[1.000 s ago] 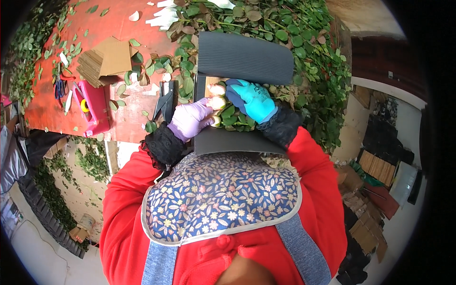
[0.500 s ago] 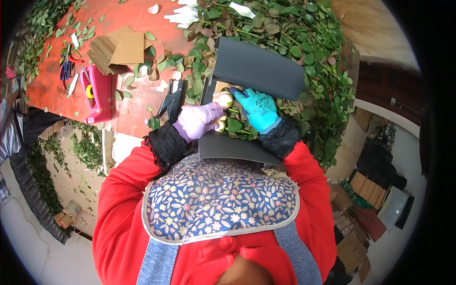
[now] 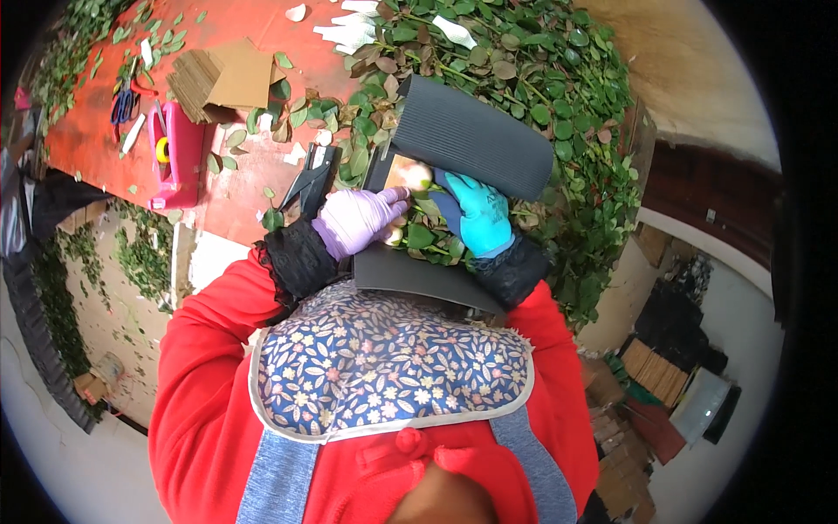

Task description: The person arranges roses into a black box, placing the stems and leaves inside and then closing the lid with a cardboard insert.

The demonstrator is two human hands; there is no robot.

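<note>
My left hand point(image 3: 358, 218), in a lilac glove, has curled fingers over pale rose heads point(image 3: 393, 235) on cardboard point(image 3: 397, 171) inside a dark ribbed sheet point(image 3: 471, 135). My right hand point(image 3: 473, 212), in a blue glove, grips a cream rose point(image 3: 415, 176) just below its bloom, with fingers partly hidden under it. Green leafy stems point(image 3: 421, 237) lie between my hands, and the sheet's lower flap point(image 3: 419, 279) is nearest my body. Open black scissors or a similar tool point(image 3: 314, 179) lie left of the sheet.
The red table point(image 3: 236, 210) holds a pink tape dispenser point(image 3: 179, 175), blue-handled scissors point(image 3: 124, 106), cardboard squares point(image 3: 240, 79), white mesh sleeves point(image 3: 349, 35) and many cut rose stems point(image 3: 559, 122) along the back and right. Folded cardboard point(image 3: 628, 472) lies on the floor at right.
The upper rose in my right hand has shifted rightward, away from my left fingers, showing more cardboard beneath. The whole view has also shifted somewhat.
</note>
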